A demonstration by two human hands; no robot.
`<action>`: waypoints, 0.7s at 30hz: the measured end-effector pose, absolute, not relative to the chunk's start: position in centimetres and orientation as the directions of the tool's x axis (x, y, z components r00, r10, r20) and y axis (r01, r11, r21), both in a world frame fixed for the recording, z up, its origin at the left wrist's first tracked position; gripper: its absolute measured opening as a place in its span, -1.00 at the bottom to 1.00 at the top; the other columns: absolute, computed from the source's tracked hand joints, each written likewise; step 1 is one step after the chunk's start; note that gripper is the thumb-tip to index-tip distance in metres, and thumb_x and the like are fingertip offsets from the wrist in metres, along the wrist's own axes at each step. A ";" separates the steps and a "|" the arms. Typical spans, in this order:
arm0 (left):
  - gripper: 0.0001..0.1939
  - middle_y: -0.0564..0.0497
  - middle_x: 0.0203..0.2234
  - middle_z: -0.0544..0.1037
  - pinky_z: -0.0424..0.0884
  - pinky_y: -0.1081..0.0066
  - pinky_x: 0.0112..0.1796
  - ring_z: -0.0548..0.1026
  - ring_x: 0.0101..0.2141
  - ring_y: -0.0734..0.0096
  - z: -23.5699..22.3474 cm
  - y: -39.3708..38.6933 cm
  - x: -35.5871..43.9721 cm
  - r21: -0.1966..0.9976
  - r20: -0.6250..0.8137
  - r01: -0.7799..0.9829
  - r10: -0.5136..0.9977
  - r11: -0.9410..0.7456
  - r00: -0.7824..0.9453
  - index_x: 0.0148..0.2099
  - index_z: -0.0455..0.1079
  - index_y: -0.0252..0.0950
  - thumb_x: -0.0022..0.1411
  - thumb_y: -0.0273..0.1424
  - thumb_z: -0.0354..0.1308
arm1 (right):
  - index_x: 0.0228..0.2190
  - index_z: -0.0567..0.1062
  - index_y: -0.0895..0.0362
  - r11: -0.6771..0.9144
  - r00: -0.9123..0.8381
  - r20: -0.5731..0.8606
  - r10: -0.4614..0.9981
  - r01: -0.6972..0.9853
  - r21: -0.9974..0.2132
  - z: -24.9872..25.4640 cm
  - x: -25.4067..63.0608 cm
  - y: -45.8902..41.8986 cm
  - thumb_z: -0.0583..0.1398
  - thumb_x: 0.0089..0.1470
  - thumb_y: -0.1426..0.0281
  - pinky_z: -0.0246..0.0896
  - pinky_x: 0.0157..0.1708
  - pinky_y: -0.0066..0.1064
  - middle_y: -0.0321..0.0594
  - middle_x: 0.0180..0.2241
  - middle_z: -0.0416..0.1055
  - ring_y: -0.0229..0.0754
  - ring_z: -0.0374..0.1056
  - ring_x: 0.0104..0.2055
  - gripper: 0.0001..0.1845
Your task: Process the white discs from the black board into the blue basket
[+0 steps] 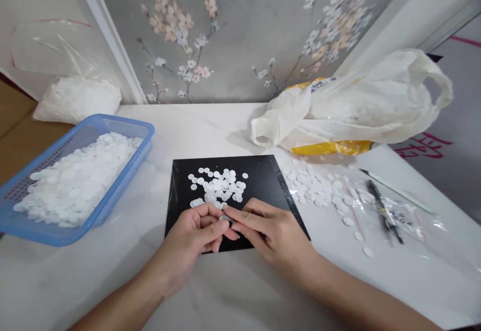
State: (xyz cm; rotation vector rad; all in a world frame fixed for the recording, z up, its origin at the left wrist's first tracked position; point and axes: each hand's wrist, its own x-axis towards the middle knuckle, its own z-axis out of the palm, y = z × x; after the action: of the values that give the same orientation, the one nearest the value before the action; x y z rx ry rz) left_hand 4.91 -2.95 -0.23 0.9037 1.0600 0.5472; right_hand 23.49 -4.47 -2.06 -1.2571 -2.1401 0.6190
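Over the near part of a black board (263, 181), my two hands meet at the fingertips. My left hand (205, 228) is closed, its thumb and fingers pinching a small white disc (225, 218). The fingers of my right hand (268, 223) are pinched at the same disc from the other side. How many discs lie between the fingers cannot be made out. Just beyond my hands, a loose heap of thin white round discs (223, 186) is spread on the board, some overlapping and a few lying apart.
A blue plastic basket (146, 133) full of white discs stands at left, before a clear bag of discs (78, 98). More discs (315, 188) lie scattered right of the board. Beyond are a white plastic bag (361, 105), a black pen (383, 211), a pale pointed stick (398, 188) and clear packets (409, 221).
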 end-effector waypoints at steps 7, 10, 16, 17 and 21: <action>-0.77 -0.01 -0.45 0.56 0.13 0.52 -0.51 0.22 -0.58 0.62 -0.4 -2.9 4.9 0.821 -0.518 -0.003 0.747 0.571 0.417 -0.31 0.40 -0.30 0.14 -0.22 0.21 | -0.04 0.50 0.06 0.415 -0.366 0.230 0.902 0.579 -0.702 -2.2 23.3 -4.3 0.02 0.25 0.36 0.21 -0.51 -0.50 -0.24 -0.45 0.33 -0.33 0.28 -0.50 -0.65; -0.78 -0.01 -0.45 0.56 0.11 0.53 -0.52 0.23 -0.58 0.60 -0.4 -2.8 4.9 0.805 -0.533 -0.019 0.738 0.593 0.414 -0.25 0.41 -0.29 0.12 -0.25 0.23 | -0.02 0.48 0.04 0.360 -0.330 0.191 0.924 0.589 -0.723 -2.4 23.5 -3.7 -0.01 0.25 0.36 0.19 -0.52 -0.50 -0.26 -0.47 0.29 -0.32 0.25 -0.52 -0.64; -0.71 0.07 -0.57 0.42 0.09 0.55 -0.56 0.18 -0.59 0.61 0.2 -0.8 2.9 0.862 -0.461 -0.116 0.859 0.493 0.223 -0.46 0.34 -0.32 0.15 -0.20 0.18 | -0.23 0.44 0.09 0.101 -0.112 0.028 0.993 0.731 -0.675 -2.8 25.0 -2.0 0.06 0.20 0.22 0.11 -0.57 -0.47 -0.37 -0.61 0.25 -0.27 0.20 -0.59 -0.75; -0.67 0.06 -0.56 0.41 0.11 0.54 -0.55 0.20 -0.57 0.59 0.3 -0.4 2.4 0.876 -0.440 -0.136 0.882 0.463 0.170 -0.50 0.30 -0.32 0.16 -0.18 0.16 | -0.35 0.43 0.09 0.096 -0.111 0.019 0.994 0.737 -0.669 -2.8 25.2 -1.8 0.05 0.21 0.22 0.11 -0.57 -0.47 -0.36 -0.62 0.25 -0.27 0.20 -0.59 -0.75; -0.76 0.04 -0.51 0.43 0.08 0.52 -0.56 0.24 -0.54 0.55 0.4 1.1 0.9 0.915 -0.382 -0.099 0.919 0.391 0.092 -0.40 0.34 -0.30 0.15 -0.22 0.16 | -0.39 0.44 0.11 0.270 -0.226 0.158 0.961 0.652 -0.708 -3.3 25.2 -1.4 -0.02 0.24 0.41 0.30 -0.32 -0.40 -0.18 -0.36 0.36 -0.22 0.36 -0.34 -0.73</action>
State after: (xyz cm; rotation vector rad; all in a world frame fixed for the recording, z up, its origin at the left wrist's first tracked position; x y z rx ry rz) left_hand 0.91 1.05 0.39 0.8660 1.2371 0.9179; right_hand 25.19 -1.42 -3.26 -1.4506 -1.9626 0.6877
